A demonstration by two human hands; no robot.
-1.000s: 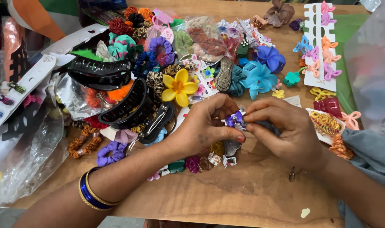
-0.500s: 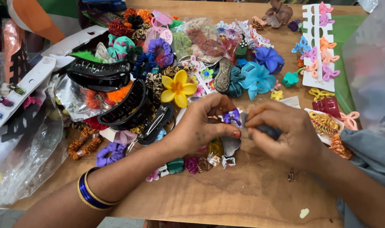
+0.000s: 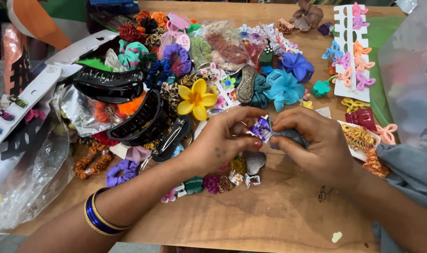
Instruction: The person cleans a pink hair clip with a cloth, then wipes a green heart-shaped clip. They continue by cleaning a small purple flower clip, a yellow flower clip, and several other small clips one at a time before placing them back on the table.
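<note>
Head view: your left hand [image 3: 223, 140] and right hand [image 3: 316, 145] meet at table centre, both pinched on one small purple clip [image 3: 260, 127], with a grey piece [image 3: 288, 137] tucked under the right fingers. Holding it from both sides looks like a way to steady it for fine finger work. Fingers cover most of it, so its shape is hard to tell. At 6 o'clock a row of small clips [image 3: 223, 182] sits just below your hands. At 10 o'clock, yellow flower clip [image 3: 195, 99] and black claw clips [image 3: 111, 83]. At 1 o'clock, white card of bow clips [image 3: 350, 51], cut off at the top. Plastic bags [image 3: 410, 70] blur the right edge.
</note>
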